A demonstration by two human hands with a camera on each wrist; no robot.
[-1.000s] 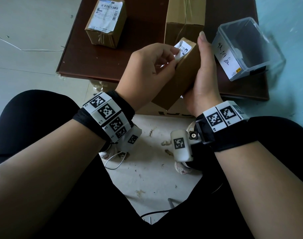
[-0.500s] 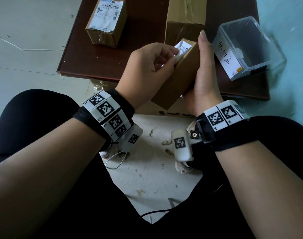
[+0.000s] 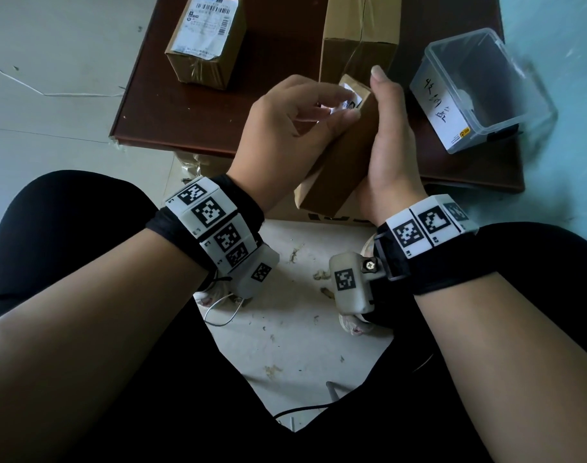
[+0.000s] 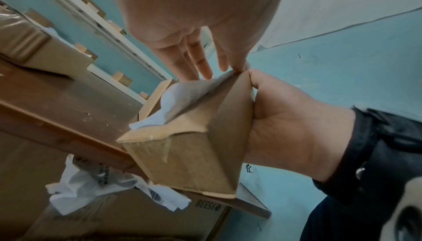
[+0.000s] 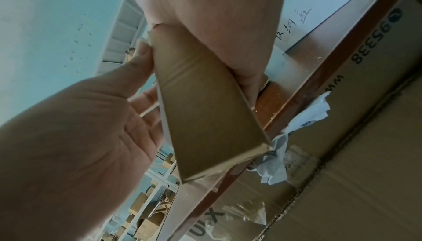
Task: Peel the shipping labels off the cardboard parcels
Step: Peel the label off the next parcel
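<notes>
A small brown cardboard parcel is held tilted above the table's near edge. My right hand grips its right side, thumb pointing up. My left hand pinches the white shipping label at the parcel's top corner. In the left wrist view the label is partly lifted off the parcel, with torn cardboard bared under it, and the left thumb and forefinger meet at its upper corner. In the right wrist view the right hand clasps the parcel from above.
On the brown table stand a labelled parcel at the back left, a taller plain box behind my hands and a clear plastic tub at the right. A big carton with crumpled peeled labels sits under the table.
My left forefinger has stretched further over the label's top corner, hiding more of the label. The right hand and the parcel have hardly moved.
</notes>
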